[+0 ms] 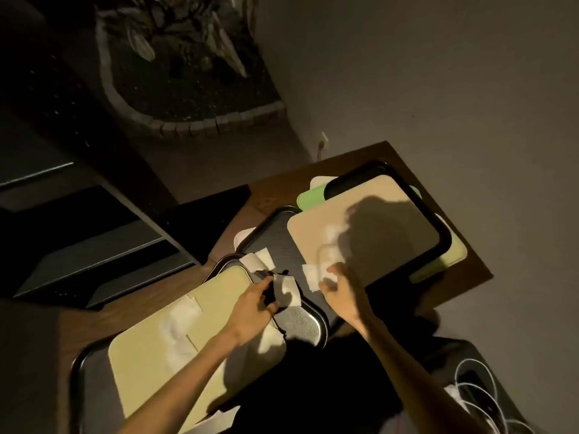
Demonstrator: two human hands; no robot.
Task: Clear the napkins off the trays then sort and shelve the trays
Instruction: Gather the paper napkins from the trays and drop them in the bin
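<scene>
Several trays lie overlapped on a brown table [466, 270]: a yellow tray [150, 355] at the near left, a black tray [279, 242] in the middle, a beige tray [369, 220] at the right resting on another black tray [445, 236]. My left hand [253, 305] grips a dark object together with a white napkin [289, 291]. My right hand [340, 288] is blurred, its fingers pinching a white napkin [310, 275] at the beige tray's near corner. Another napkin [258, 260] lies on the middle black tray, and a crumpled one [178, 327] on the yellow tray.
A green tray [308, 197] and a white one [322, 181] stick out behind the beige tray. A dark shelf unit [103, 252] stands to the left. White cables [479, 389] lie at the lower right. A stone-edged planter [188, 120] is on the floor beyond.
</scene>
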